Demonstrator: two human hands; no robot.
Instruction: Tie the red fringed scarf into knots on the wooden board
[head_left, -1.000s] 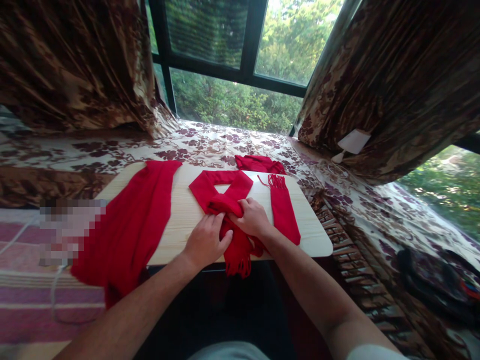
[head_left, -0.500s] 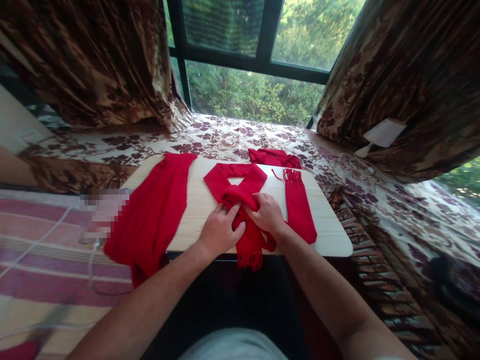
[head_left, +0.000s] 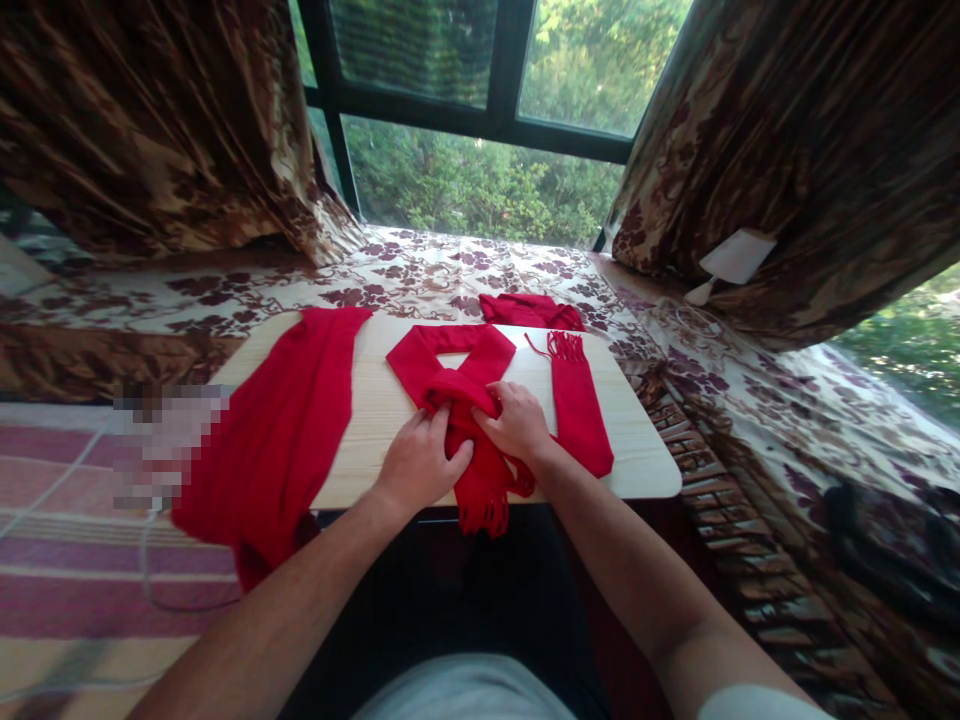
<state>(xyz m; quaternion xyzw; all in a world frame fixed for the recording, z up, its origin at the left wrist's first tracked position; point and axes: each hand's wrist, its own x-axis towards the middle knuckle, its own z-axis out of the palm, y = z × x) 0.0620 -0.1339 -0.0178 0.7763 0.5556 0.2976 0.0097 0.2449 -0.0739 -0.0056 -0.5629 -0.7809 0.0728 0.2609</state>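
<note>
A red scarf (head_left: pixel 491 350) lies on the pale wooden table (head_left: pixel 637 450), its band bent into a loop at the far side and crossed towards me. At the crossing, my left hand (head_left: pixel 424 455) grips the folds from the left, fingertips partly tucked into the cloth. My right hand (head_left: pixel 516 420) pinches the upper fold from the right. A fringed end hangs over the table's near edge between my wrists. To the right lies a flat red length (head_left: pixel 581 410) with a fringe at its far end; whether it joins the looped scarf is hidden behind my right hand.
Draped over the table's left side is a wide red cloth (head_left: pixel 277 430). Another crumpled red cloth (head_left: pixel 532 310) lies at the far edge, by the flower-patterned window seat cover (head_left: pixel 420 265). A small white lamp (head_left: pixel 739 257) stands at right. A white cable (head_left: pixel 146 560) crosses the striped bedding.
The whole view has shifted slightly, so everything sits further left. Both hands keep their hold at the scarf's crossing, with little visible change in the cloth.
</note>
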